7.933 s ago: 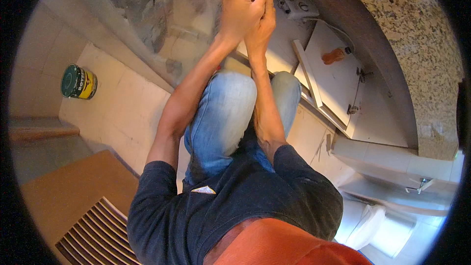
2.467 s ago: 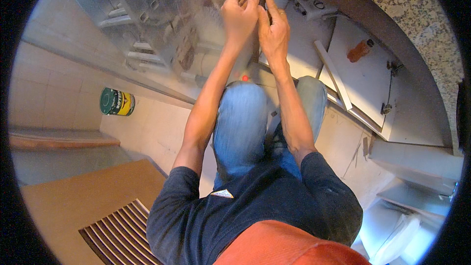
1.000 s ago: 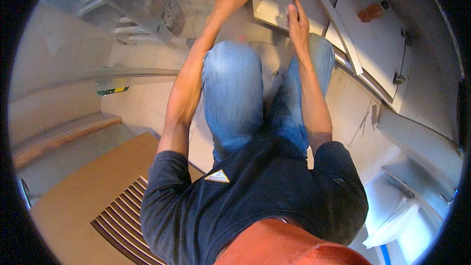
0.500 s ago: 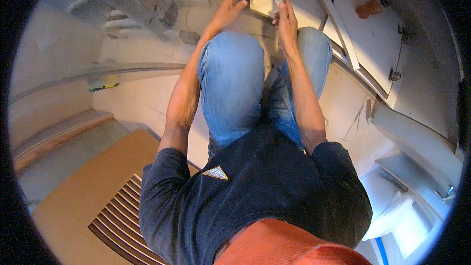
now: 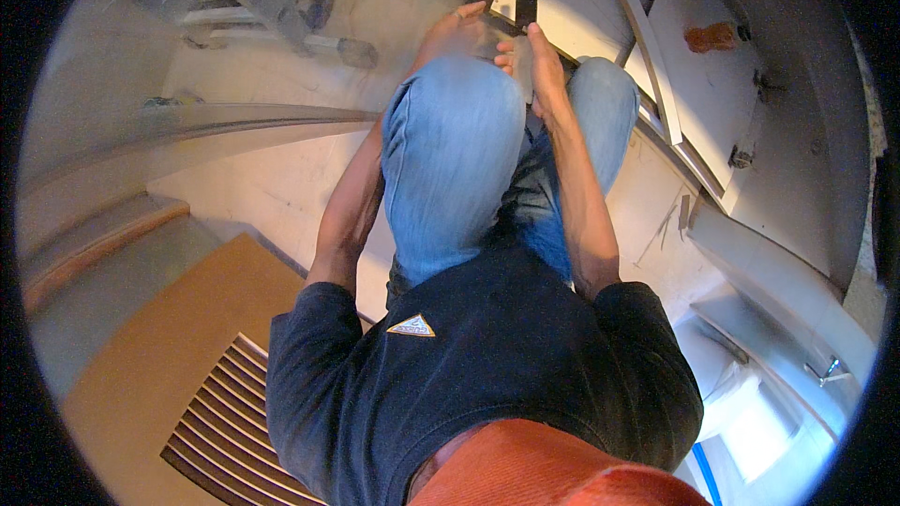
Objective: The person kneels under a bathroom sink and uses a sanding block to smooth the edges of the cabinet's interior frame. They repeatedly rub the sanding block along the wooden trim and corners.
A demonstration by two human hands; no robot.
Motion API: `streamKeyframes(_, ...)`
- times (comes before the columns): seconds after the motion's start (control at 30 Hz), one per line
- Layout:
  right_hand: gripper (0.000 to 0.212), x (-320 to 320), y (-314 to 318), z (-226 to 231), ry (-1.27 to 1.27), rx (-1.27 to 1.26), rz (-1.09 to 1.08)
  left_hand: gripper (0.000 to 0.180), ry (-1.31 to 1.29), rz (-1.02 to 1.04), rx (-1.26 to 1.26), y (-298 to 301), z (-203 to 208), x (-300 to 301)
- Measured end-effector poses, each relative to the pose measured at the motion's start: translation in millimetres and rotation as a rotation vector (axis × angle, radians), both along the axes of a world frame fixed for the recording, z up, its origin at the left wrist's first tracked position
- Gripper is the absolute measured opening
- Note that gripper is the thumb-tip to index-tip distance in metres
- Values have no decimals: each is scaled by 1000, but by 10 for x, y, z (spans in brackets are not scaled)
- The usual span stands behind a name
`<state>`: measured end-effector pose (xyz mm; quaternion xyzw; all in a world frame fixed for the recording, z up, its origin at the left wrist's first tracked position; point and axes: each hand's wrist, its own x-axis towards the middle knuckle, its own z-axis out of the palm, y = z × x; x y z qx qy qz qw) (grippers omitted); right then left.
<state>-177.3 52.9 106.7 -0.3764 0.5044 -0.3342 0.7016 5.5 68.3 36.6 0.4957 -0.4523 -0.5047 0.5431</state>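
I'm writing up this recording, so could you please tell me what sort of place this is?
Probably a room in a home, judging by the open white cabinet, the hinge fitting inside it and the brown slatted panel.

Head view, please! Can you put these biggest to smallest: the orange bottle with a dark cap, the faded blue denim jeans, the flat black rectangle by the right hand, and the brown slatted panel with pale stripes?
1. Blue jeans
2. Brown slatted panel
3. Orange bottle
4. Flat black rectangle
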Motion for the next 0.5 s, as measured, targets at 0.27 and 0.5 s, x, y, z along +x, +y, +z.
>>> streamKeyframes(0.27,57,293,-22,-464,250,-299,-44,47,44,158,248,-7,-46,-149)
streamKeyframes(0.5,55,570,157,-821,433,-613,-115,65,51,32,-34,-47,-106,-82)
